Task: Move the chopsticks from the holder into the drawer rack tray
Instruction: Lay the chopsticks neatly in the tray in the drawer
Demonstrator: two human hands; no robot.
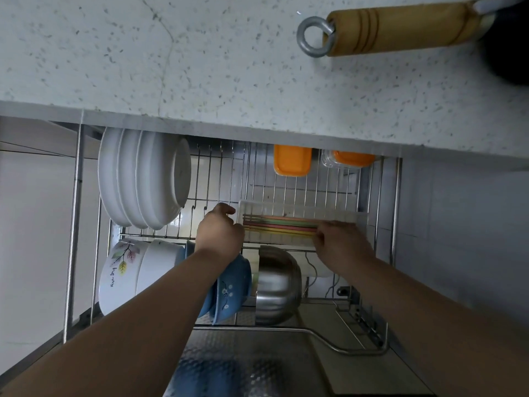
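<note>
- The chopsticks lie flat and side by side in the white plastic tray, which sits on the wire drawer rack; bands of pink, green, red and yellow show, but the sticks blur together and cannot be counted.
- Their right ends are hidden under the right hand, whose fingers curl down onto them; whether it truly pinches them cannot be told.
- The left hand covers the tray's left end, fingers bent around that corner; the grip itself is out of sight.
- The tray's near wall is partly masked by both hands.
- Three white plates stand on edge at the rack's back left.
- Two orange-lidded containers sit at the back, cut off by the countertop edge above.
- In the front row: one white bowl with a leaf print, one plain white bowl, blue bowls partly behind the left forearm so their number is unclear, and one steel bowl.
- On the countertop lies a wooden handle with a metal ring, its far end cut off by the frame.
</note>
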